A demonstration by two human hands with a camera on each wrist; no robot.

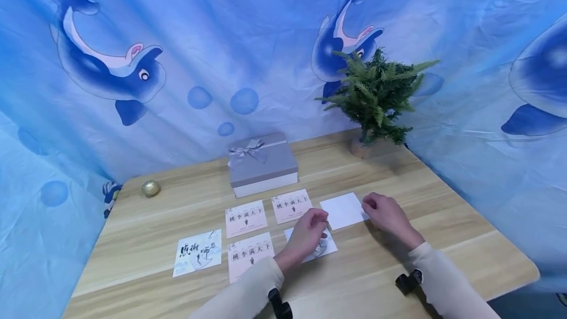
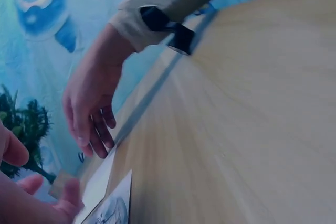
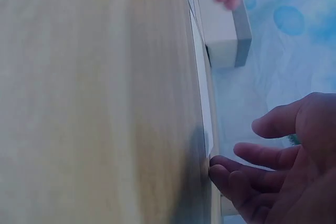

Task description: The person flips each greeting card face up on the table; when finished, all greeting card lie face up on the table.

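My right hand is at the right edge of a blank white card. In the right wrist view, its thumb stands apart from the loosely bent fingers, whose tips are at the card's end; I cannot tell whether they touch it. My left hand hovers over a card with a grey drawing, hiding much of it. Its fingers are loosely curled with nothing between them. Left of it lie three pink cards with black characters, an upper-left one, an upper-right one and a lower one.
A white card with black brush lettering lies at the far left. Behind the cards stands a grey-lidded gift box with a ribbon bow. A gold ball sits at the back left, a small potted artificial tree at the back right.
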